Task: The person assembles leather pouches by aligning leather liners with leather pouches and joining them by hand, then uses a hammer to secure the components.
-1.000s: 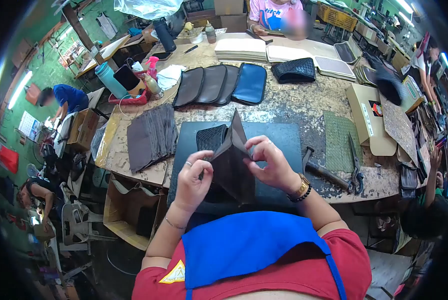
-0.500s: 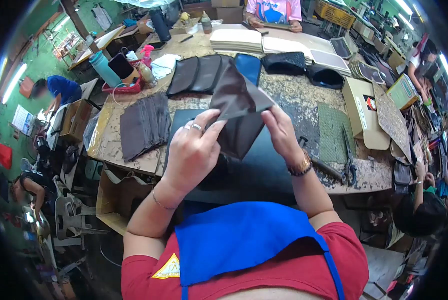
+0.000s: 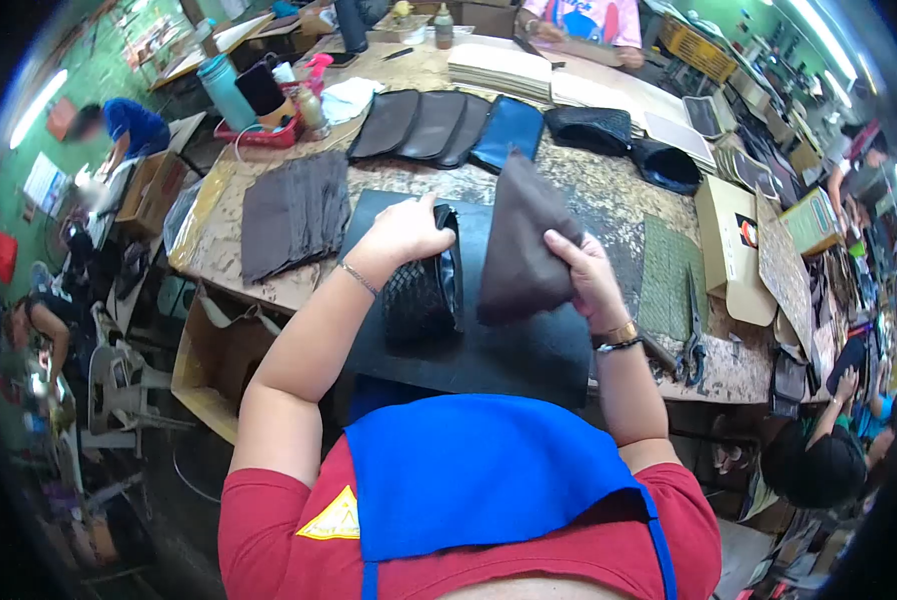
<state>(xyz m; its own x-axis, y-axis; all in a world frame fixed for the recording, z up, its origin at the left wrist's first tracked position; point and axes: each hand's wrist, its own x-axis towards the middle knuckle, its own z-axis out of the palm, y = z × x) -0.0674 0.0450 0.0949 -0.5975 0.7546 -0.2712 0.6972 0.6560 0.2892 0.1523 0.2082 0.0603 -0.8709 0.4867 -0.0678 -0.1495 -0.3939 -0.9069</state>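
My right hand (image 3: 591,275) grips a dark brown piece of material (image 3: 529,240) by its right edge, held up above a black mat (image 3: 519,355). My left hand (image 3: 414,232) is at the top of a black textured pouch (image 3: 414,300), which stands with its opening toward the right; the fingers are bent over its upper edge. A stack of dark brown pieces (image 3: 294,215) lies left of the mat. Behind the mat are several brown pouches (image 3: 439,125) and a dark blue one (image 3: 509,132).
A red basket (image 3: 259,138) with bottles stands at the back left. Two black textured pouches (image 3: 589,128) (image 3: 666,165) lie at the back right. Scissors (image 3: 693,335) rest near a green mat (image 3: 669,285), beside an open box (image 3: 734,250). A person (image 3: 579,30) sits across the table.
The brown piece has left my left hand and moved right, now in my right hand alone. My left hand has moved to the black pouch, which was mostly hidden before.
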